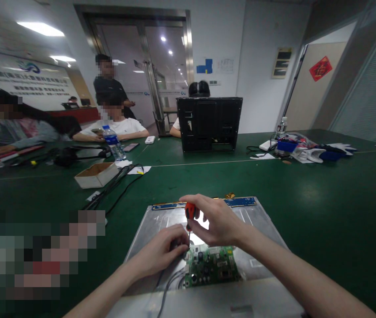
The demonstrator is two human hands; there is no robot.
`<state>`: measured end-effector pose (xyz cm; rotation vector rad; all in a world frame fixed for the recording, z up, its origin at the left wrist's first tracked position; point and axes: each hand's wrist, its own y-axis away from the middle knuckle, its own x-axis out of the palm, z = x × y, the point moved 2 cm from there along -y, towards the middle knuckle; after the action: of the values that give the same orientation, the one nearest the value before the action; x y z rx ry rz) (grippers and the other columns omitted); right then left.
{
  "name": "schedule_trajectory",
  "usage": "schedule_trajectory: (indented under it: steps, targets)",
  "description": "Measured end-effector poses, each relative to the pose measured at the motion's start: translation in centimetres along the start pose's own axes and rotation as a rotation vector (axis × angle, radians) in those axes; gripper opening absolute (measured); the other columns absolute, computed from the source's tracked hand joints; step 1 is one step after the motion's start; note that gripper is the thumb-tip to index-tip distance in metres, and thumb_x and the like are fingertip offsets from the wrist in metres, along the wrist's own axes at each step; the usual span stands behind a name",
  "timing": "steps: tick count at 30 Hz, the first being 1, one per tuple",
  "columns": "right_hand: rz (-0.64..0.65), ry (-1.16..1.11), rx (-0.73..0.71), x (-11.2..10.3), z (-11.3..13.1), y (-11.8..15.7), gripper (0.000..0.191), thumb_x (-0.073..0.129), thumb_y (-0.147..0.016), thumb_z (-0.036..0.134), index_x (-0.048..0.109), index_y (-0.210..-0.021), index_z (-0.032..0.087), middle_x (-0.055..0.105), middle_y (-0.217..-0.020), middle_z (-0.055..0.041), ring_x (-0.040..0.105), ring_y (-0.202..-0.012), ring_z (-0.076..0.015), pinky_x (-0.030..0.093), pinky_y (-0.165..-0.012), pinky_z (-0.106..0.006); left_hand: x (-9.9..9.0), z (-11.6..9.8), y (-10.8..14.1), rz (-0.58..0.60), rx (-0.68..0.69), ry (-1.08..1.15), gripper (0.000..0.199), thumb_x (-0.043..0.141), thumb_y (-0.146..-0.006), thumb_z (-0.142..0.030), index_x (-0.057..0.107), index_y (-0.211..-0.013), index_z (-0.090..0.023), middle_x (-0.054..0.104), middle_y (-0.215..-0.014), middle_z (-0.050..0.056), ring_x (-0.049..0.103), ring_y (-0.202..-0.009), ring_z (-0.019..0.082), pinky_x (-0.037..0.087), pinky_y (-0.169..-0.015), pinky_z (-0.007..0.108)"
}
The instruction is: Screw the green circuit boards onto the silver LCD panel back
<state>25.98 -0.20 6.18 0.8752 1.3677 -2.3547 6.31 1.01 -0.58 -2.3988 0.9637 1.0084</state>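
Observation:
In front of me lies a silver metal display panel [264, 232] with a blue circuit strip [244, 202] along its far edge. A green circuit board [211, 265] sits on the panel, and grey cables [170, 282] run from its left side. My right hand [216, 218] grips a red and black screwdriver [190, 211] from above; its shaft points down at the board's far left corner. Close to the screwdriver's tip, my left hand [168, 243] has its fingers curled together at that corner. Whatever those fingers may hold is hidden.
A black monitor housing [209, 123] stands across the green table [323, 198]. On the left are an open box [97, 176], dark cables [117, 183] and a water bottle [113, 143]. Gloves and a blue tray [289, 146] lie at the back right. Several people are around the table.

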Motion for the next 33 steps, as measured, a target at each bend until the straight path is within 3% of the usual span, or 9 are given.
schedule_trajectory:
  steps: [8, 15, 23, 33]
  targets:
    - [-0.017, 0.017, 0.012, 0.49, -0.32, 0.14, 0.048, 0.058, -0.089, 0.017, 0.042, -0.135, 0.019, 0.067, -0.090, -0.0012, 0.059, -0.069, -0.0147, 0.049, -0.061, -0.028, -0.05, -0.33, 0.05, -0.021, -0.005, -0.030, 0.010, 0.054, -0.090, -0.021, 0.059, -0.081, -0.019, 0.057, -0.077, -0.001, 0.050, -0.071, 0.018, 0.039, -0.067, 0.029]
    - [0.001, 0.102, 0.005, 0.44, -0.29, 0.13, 0.032, 0.062, -0.094, 0.023, 0.054, -0.124, 0.021, 0.067, -0.097, -0.0033, 0.060, -0.070, -0.0142, 0.047, -0.058, -0.027, -0.09, -0.32, -0.04, -0.035, 0.002, -0.024, 0.010, 0.055, -0.088, -0.021, 0.058, -0.078, -0.020, 0.058, -0.075, 0.000, 0.051, -0.070, 0.018, 0.040, -0.066, 0.028]
    - [0.053, 0.029, 0.022, -0.26, 0.33, -0.12, 0.054, 0.056, -0.091, 0.018, 0.045, -0.144, 0.018, 0.069, -0.102, -0.0070, 0.063, -0.079, -0.0184, 0.053, -0.067, -0.032, 0.04, -0.05, 0.01, -0.017, 0.011, 0.000, 0.010, 0.054, -0.091, -0.022, 0.061, -0.084, -0.019, 0.062, -0.083, 0.002, 0.053, -0.074, 0.019, 0.040, -0.067, 0.028]
    - [0.054, 0.071, 0.045, 0.38, -0.27, 0.10, 0.049, 0.059, -0.092, 0.020, 0.045, -0.139, 0.021, 0.067, -0.098, -0.0029, 0.060, -0.069, -0.0139, 0.048, -0.060, -0.027, -0.17, -0.52, -0.05, -0.010, -0.009, -0.004, 0.009, 0.054, -0.089, -0.018, 0.058, -0.081, -0.020, 0.059, -0.078, 0.000, 0.052, -0.072, 0.019, 0.041, -0.068, 0.028]
